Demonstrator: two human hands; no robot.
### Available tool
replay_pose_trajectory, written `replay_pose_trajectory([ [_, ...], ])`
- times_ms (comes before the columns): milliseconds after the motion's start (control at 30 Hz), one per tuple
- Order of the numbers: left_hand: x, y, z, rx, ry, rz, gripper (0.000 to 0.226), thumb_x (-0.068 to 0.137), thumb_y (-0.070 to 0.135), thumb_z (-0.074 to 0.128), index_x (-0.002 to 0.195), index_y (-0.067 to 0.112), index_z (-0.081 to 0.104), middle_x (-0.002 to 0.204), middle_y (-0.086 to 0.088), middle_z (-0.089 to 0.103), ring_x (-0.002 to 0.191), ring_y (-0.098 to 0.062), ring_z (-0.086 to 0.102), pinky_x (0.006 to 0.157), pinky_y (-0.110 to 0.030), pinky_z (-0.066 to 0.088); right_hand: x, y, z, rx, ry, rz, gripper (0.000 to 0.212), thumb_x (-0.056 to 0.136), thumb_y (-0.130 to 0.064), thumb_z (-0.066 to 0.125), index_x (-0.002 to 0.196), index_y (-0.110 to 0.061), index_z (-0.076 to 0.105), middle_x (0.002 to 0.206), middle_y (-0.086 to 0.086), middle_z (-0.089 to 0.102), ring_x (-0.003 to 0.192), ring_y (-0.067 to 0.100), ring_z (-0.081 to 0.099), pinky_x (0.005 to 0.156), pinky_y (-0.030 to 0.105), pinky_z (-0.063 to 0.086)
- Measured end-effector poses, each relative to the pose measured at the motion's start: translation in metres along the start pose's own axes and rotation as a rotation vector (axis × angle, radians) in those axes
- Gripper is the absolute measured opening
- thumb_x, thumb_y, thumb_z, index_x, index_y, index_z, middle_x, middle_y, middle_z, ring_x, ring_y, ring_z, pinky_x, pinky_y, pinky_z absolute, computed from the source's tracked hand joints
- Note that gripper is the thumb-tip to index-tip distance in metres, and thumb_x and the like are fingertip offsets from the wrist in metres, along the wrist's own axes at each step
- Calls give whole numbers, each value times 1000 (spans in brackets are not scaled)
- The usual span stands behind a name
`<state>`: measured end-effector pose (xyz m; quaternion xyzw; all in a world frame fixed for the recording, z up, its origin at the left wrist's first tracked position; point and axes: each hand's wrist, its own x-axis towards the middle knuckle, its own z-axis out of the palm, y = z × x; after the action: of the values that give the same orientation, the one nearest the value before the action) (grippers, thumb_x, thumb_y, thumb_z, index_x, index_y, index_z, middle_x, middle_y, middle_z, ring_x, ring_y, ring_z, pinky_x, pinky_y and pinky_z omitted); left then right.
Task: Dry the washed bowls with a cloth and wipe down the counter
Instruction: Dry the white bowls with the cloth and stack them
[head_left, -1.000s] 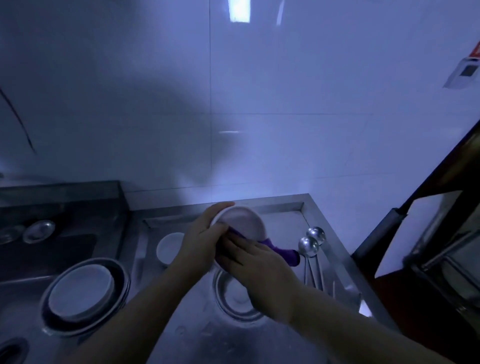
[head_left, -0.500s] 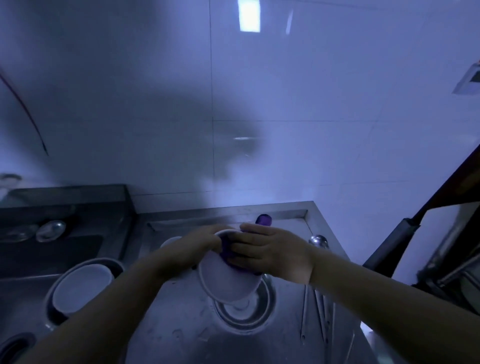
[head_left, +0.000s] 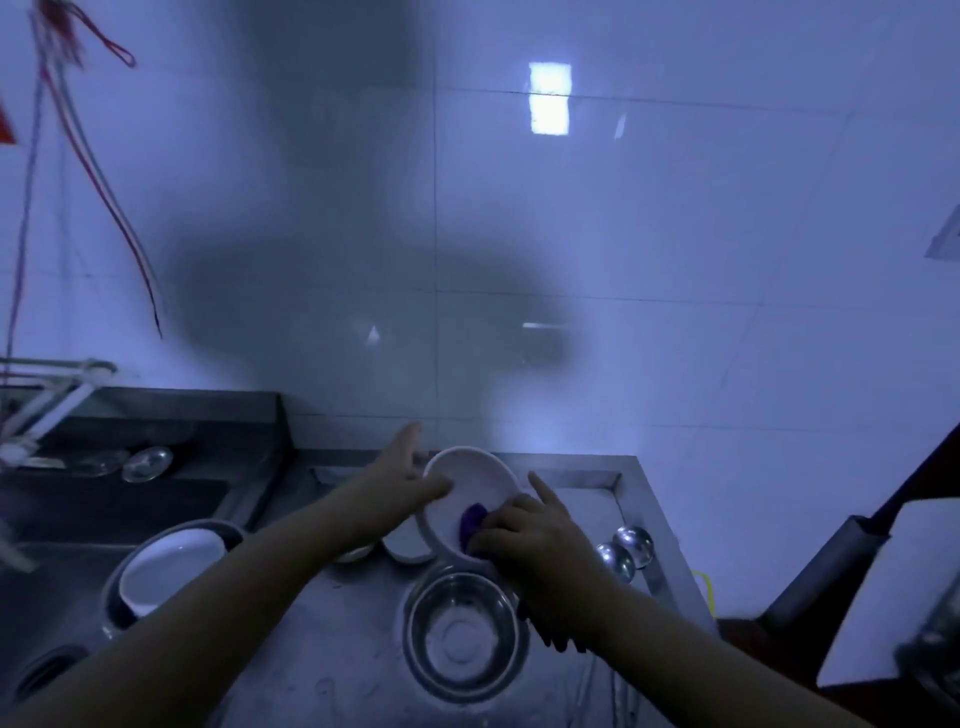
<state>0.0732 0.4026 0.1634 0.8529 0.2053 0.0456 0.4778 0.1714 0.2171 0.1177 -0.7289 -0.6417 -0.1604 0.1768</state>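
Between hands: white bowl (head_left: 467, 486), left hand (head_left: 400, 486) gripping rim, right hand (head_left: 524, 530) pressing purple cloth (head_left: 471, 522) inside.

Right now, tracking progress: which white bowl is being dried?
The white bowl held up by the left hand, purple cloth inside; the other white bowls sit untouched.
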Motion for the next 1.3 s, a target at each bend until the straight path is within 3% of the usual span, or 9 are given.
replay_pose_trajectory([
  [133, -29, 12, -1, 727, 115, 447, 66, 82, 48, 57, 140, 35, 29, 144, 13, 29, 133, -1, 14, 112, -31, 18, 1, 15, -18, 210, -112, 63, 21, 77, -21, 74, 98, -20, 70, 100, -2, 69, 95, 11, 58, 87, 13, 36],
  [200, -38, 19, 5, 962, 63, 652, 44, 83, 42, 57, 126, 35, 49, 134, 14, 46, 133, -3, 25, 115, -29, 16, 1, 20, -22, 245, -139, 72, 25, 83, -22, 69, 107, -22, 67, 110, -4, 65, 101, -3, 44, 81, 3, 27],
  [300, -41, 32, 9, 1068, 93, 750, 17, 78, 32, 67, 94, 28, 67, 101, 11, 68, 103, -7, 58, 101, -23, 39, 0, 25, -29, 286, -166, 54, 32, 82, -21, 70, 113, -23, 63, 115, -6, 61, 100, -13, 34, 82, -1, 30],
  [500, -46, 18, 6, 96, 10, 278, 10, 82, 10, 68, 85, 19, 67, 82, 6, 67, 79, -6, 61, 72, -23, 47, -4, 30, -47, 577, 309, 381, 52, 79, -17, 75, 116, -41, 48, 110, -17, 55, 103, -1, 53, 88, 27, 51],
  [667, -50, 25, 33, -670, -17, 120, 16, 76, 21, 71, 92, 17, 71, 93, -13, 72, 83, -25, 68, 66, -28, 53, 16, 9, -53, 629, 471, 382, 58, 88, -58, 49, 129, -16, 51, 125, -3, 53, 115, 8, 49, 98, 22, 43],
  [767, -46, 34, 41, -854, 23, 86, 23, 76, 19, 66, 98, 11, 70, 100, -18, 70, 88, -28, 69, 66, -28, 55, 27, -7, -51, 540, 615, 292, 43, 97, -48, 34, 124, -20, 53, 127, -13, 50, 120, 6, 44, 101, 24, 39],
  [967, -50, 53, 39, -903, -40, 194, 30, 76, 11, 56, 103, 7, 67, 99, -17, 71, 88, -24, 69, 70, -28, 57, 27, -25, -42, 285, 637, 162, 28, 93, -27, 48, 112, -18, 67, 117, -3, 60, 113, 12, 49, 92, 39, 43],
  [1167, -55, 59, 33, -905, -14, 253, 26, 74, 8, 60, 99, 9, 68, 92, -11, 73, 79, -19, 69, 64, -24, 55, 46, -3, -74, 820, 621, 557, 31, 98, -19, 39, 97, -29, 69, 102, -11, 68, 100, 11, 60, 87, 26, 46],
  [1300, -47, 60, 25, -1110, 1, 276, 23, 75, 7, 57, 90, 11, 74, 93, -12, 72, 82, -19, 68, 66, -27, 56, 38, -7, -62, 957, 664, 768, 28, 102, -23, 37, 110, -21, 64, 107, -1, 66, 102, 14, 60, 93, 37, 48],
])
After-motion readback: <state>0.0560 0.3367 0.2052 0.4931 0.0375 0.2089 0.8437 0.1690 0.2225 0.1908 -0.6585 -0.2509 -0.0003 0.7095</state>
